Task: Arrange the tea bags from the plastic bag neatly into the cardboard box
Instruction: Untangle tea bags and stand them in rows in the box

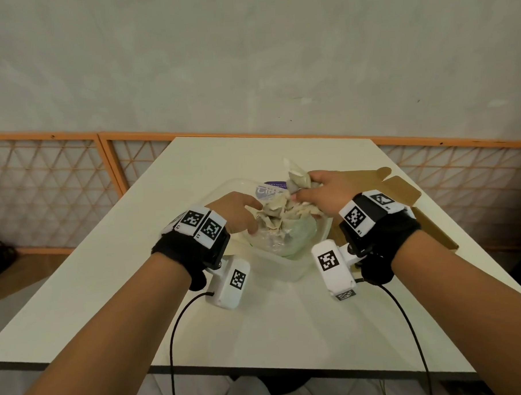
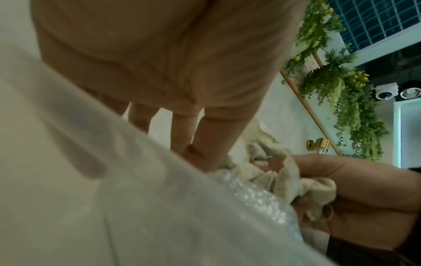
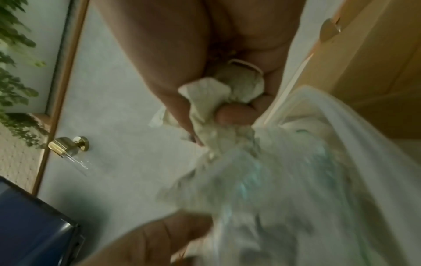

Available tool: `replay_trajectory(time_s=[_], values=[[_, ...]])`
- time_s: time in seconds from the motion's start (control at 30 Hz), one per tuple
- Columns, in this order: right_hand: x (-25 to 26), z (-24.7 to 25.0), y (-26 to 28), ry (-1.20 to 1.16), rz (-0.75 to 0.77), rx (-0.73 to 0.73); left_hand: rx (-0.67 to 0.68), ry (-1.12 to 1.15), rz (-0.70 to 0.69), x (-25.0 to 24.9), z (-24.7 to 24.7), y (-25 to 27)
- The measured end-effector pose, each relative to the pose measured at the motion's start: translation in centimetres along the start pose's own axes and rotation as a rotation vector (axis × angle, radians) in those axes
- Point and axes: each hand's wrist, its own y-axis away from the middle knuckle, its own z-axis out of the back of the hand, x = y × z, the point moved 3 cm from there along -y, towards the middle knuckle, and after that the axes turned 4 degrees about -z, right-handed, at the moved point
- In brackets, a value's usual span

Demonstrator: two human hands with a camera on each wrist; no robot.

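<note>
A crumpled clear plastic bag [image 1: 297, 240] full of pale tea bags [image 1: 275, 211] sits in a clear plastic tub [image 1: 286, 271] at the table's middle. My left hand [image 1: 249, 215] holds the bag's left edge, thumb above and fingers below. In the left wrist view its fingers [image 2: 205, 140] reach down to the tea bags [image 2: 284, 180]. My right hand [image 1: 308, 189] grips a bunch of tea bags [image 1: 297, 179] just above the bag's mouth; its thumb and fingers [image 3: 230, 113] squeeze the tea bags [image 3: 212, 93]. The open cardboard box [image 1: 402, 191] lies right of that hand.
The white table [image 1: 137, 277] runs to a wall with an orange lattice rail [image 1: 43, 177]. A purple-labelled packet [image 1: 272, 188] lies at the tub's far side. Cables [image 1: 175, 335] trail from both wrist cameras over the front edge.
</note>
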Motion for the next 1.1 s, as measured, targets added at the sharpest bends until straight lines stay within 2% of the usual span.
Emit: replay_trajectory(time_s=[0.07, 0.13, 0.2, 0.27, 0.3, 0.4, 0.53, 0.63, 0.7, 0.77, 0.8, 0.9, 0.93, 1.0, 1.1], values=[[0.2, 0.8, -0.3, -0.049, 0.031, -0.078, 0.010, -0.031, -0.018, 0.1, -0.1, 0.1], [0.2, 0.9, -0.4, -0.101, -0.023, -0.038, -0.060, 0.017, -0.069, -0.3, 0.2, 0.3], [0.1, 0.3, -0.3, -0.143, -0.110, 0.062, -0.130, 0.286, -0.132, -1.2, 0.5, 0.4], [0.4, -0.4, -0.3, -0.168, -0.168, 0.130, -0.086, 0.681, -0.144, -2.7, 0.4, 1.1], [0.6, -0.6, -0.3, -0.165, -0.178, 0.147, -0.039, 0.804, -0.151, -3.4, 0.3, 1.4], [1.8, -1.4, -0.3, -0.201, -0.219, 0.192, 0.067, 0.832, -0.203, -4.5, -0.6, 1.3], [3.1, -1.8, 0.6, -0.656, -0.394, 0.352, 0.120, 0.869, -0.236, -4.0, -1.7, 0.7], [3.4, -1.6, 0.8, -0.745, -0.398, 0.420, 0.094, 0.872, -0.266, -3.1, -1.8, 0.4], [3.5, -1.7, 1.0, -0.748, -0.391, 0.453, 0.037, 0.887, -0.229, -2.6, -1.6, 0.0], [3.2, -1.6, 0.7, -0.631, -0.357, 0.407, -0.032, 0.972, -0.154, -1.7, -1.4, -0.7], [2.9, -1.3, 0.5, -0.497, -0.288, 0.330, -0.065, 1.034, -0.111, -1.2, -1.3, -1.0], [1.9, -0.3, 0.6, 0.066, -0.044, 0.101, -0.099, 1.209, -0.023, 0.1, -1.3, -1.6], [1.5, -0.3, 0.9, 0.212, 0.018, 0.092, -0.084, 1.246, -0.010, 0.4, -1.3, -1.7], [0.6, -1.0, 1.6, 0.431, 0.078, 0.178, -0.035, 1.272, -0.003, 0.7, -1.3, -1.8], [-0.6, -2.7, 1.5, 0.627, 0.130, 0.288, 0.036, 1.289, -0.032, 0.6, -1.4, -1.8]])
